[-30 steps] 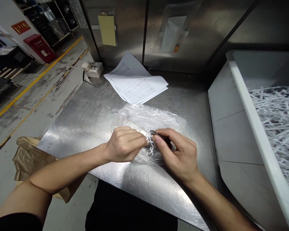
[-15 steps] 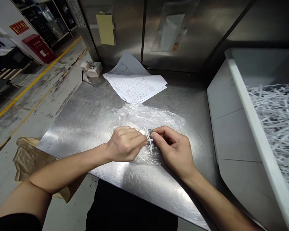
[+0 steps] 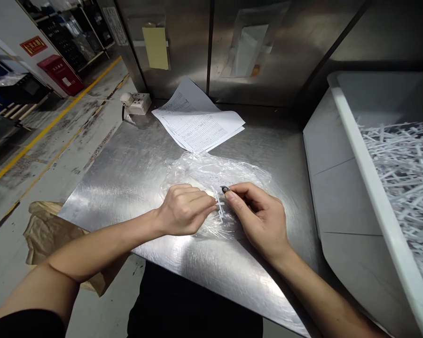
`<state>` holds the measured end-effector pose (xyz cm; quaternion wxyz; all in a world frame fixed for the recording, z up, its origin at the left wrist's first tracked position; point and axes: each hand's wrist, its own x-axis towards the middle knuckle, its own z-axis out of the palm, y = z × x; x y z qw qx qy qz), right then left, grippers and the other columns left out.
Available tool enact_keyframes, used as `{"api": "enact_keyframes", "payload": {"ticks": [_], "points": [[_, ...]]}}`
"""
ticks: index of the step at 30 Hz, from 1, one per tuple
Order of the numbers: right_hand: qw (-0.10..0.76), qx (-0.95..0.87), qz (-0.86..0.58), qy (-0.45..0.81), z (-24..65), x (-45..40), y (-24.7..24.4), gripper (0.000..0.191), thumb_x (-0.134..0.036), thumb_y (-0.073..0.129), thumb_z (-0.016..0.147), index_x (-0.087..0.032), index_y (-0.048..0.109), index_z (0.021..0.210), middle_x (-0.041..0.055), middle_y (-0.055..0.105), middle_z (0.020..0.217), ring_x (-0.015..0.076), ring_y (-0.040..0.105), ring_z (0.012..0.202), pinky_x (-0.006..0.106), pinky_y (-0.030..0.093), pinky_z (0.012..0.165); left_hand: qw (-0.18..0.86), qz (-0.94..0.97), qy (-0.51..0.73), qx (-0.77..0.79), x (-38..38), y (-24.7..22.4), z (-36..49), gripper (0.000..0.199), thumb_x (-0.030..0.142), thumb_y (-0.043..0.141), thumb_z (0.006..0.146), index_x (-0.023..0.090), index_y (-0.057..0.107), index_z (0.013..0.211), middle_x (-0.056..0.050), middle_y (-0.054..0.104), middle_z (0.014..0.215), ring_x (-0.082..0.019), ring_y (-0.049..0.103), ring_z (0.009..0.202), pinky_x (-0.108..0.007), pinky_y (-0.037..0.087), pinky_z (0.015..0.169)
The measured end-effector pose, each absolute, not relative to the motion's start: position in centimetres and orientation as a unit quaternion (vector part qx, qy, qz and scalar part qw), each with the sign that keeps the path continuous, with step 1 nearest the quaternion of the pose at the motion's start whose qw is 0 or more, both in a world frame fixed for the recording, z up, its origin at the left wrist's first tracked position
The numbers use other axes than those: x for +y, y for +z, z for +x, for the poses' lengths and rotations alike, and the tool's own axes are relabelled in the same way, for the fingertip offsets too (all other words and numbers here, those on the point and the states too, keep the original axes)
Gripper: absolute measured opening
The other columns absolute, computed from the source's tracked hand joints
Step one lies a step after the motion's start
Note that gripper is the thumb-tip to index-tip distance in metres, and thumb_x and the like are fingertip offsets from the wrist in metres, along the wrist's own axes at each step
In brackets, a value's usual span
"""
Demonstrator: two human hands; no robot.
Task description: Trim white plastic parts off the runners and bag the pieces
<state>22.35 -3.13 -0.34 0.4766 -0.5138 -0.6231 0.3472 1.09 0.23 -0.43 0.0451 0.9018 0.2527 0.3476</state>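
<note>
Pinched in my left hand (image 3: 187,209) is a small white plastic piece (image 3: 220,207) with short side branches; it points down over a clear plastic bag (image 3: 229,170). My right hand (image 3: 262,220) grips a small dark tool (image 3: 225,189) between thumb and index finger, just right of the white piece's upper end. A narrow gap separates the tool from the piece. The bag lies crumpled on the metal table (image 3: 116,164), with whitish contents partly hidden behind my left hand.
Printed sheets (image 3: 204,122) lie behind the bag. A white socket block (image 3: 139,103) sits at the table's back left corner. At the right stands a large white bin (image 3: 359,155) holding many thin white plastic pieces. Brown paper (image 3: 49,232) is below the left edge.
My right hand has moved slightly right, away from the white piece, and more of the dark tool shows. My left hand has stayed almost where it was.
</note>
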Motion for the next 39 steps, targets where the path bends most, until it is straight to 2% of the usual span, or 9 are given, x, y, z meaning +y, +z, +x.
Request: {"api": "enact_keyframes", "payload": {"ticks": [8, 20, 29, 35, 39], "points": [[0.466, -0.682, -0.476, 0.302, 22.4, -3.6, -0.1, 0.010, -0.027, 0.070, 0.104, -0.021, 0.075, 0.097, -0.0016, 0.074, 0.081, 0.0134, 0.063, 0.067, 0.029, 0.048, 0.062, 0.031, 0.902, 0.351, 0.250, 0.3, -0.6, 1.1, 0.017, 0.017, 0.061, 0.104, 0.018, 0.069, 0.088, 0.000, 0.077, 0.078, -0.014, 0.071, 0.064, -0.029, 0.052, 0.062], [0.457, -0.711, -0.464, 0.267, 22.4, -3.7, -0.1, 0.008, -0.024, 0.068, 0.105, -0.021, 0.074, 0.099, -0.0014, 0.074, 0.083, 0.0131, 0.064, 0.066, 0.030, 0.048, 0.062, -0.011, 0.919, 0.313, 0.241, 0.3, -0.2, 1.0, 0.023, 0.011, 0.055, 0.100, 0.019, 0.062, 0.080, 0.002, 0.066, 0.067, -0.014, 0.059, 0.058, -0.033, 0.041, 0.057], [0.454, -0.712, -0.471, 0.256, 22.1, -4.0, 0.2, 0.010, -0.025, 0.066, 0.106, -0.023, 0.072, 0.098, 0.0007, 0.075, 0.082, 0.0161, 0.065, 0.065, 0.033, 0.048, 0.062, -0.060, 0.917, 0.318, 0.232, 0.2, -0.6, 1.1, 0.026, 0.008, 0.050, 0.097, 0.020, 0.057, 0.075, 0.002, 0.058, 0.064, -0.014, 0.051, 0.057, -0.035, 0.036, 0.055], [0.463, -0.657, -0.513, 0.302, 21.6, -4.2, 0.0, 0.014, -0.029, 0.068, 0.104, -0.022, 0.073, 0.092, -0.0020, 0.068, 0.073, 0.0138, 0.056, 0.060, 0.031, 0.043, 0.057, -0.078, 0.918, 0.311, 0.234, -0.1, -0.4, 1.3, 0.025, 0.010, 0.052, 0.098, 0.020, 0.060, 0.076, 0.002, 0.058, 0.064, -0.014, 0.051, 0.059, -0.036, 0.036, 0.057], [0.470, -0.619, -0.522, 0.351, 21.5, -4.1, 0.0, 0.019, -0.032, 0.069, 0.103, -0.021, 0.073, 0.087, -0.0016, 0.066, 0.072, 0.0140, 0.056, 0.062, 0.030, 0.042, 0.057, -0.081, 0.917, 0.308, 0.241, -0.2, -0.2, 1.5, 0.023, 0.011, 0.056, 0.097, 0.020, 0.061, 0.076, 0.001, 0.061, 0.066, -0.015, 0.052, 0.060, -0.036, 0.037, 0.058]]}}
